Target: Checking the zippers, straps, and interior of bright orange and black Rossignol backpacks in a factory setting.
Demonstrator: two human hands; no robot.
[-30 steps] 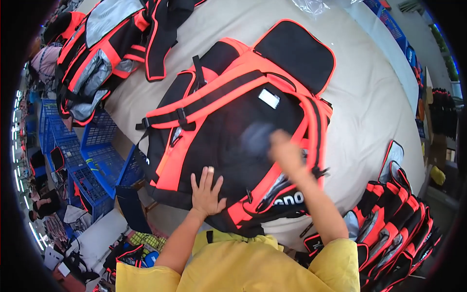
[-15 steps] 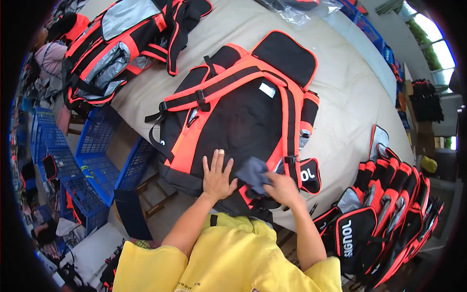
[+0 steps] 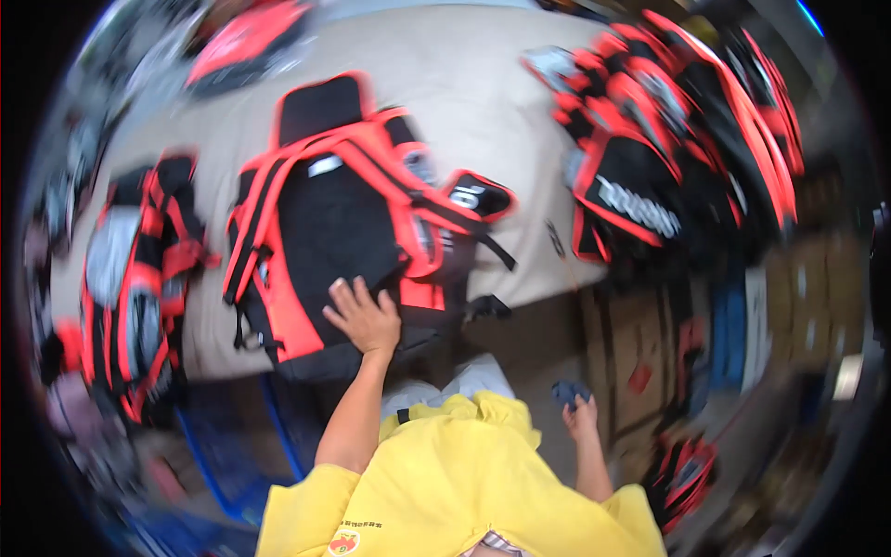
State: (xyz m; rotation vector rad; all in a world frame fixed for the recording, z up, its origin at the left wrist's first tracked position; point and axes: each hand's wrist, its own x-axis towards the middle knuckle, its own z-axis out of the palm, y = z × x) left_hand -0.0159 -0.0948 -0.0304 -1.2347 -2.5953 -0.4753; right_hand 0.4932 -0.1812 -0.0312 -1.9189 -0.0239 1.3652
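Note:
A black and bright orange-red backpack (image 3: 339,213) lies on the pale covered table, its shoulder straps facing up. Flat on its lower part, fingers spread, rests my left hand (image 3: 364,314). My right hand (image 3: 582,415) is off the table, low beside my body on the right. Its fingers are closed on a dark blue-grey cloth (image 3: 568,394), which looks small and bunched. A side flap (image 3: 480,193) with white lettering sticks out at the backpack's right.
Another backpack (image 3: 139,278) lies at the table's left. A pile of similar backpacks (image 3: 650,148) covers the right end. A plastic-wrapped one (image 3: 249,45) lies at the far left. Blue crates (image 3: 218,446) stand below the table's edge; cardboard boxes (image 3: 803,297) are at the right.
My right hand has left the backpack and moved right and down with the cloth. My left hand stays on the backpack. The whole view has swung to the right and is blurred.

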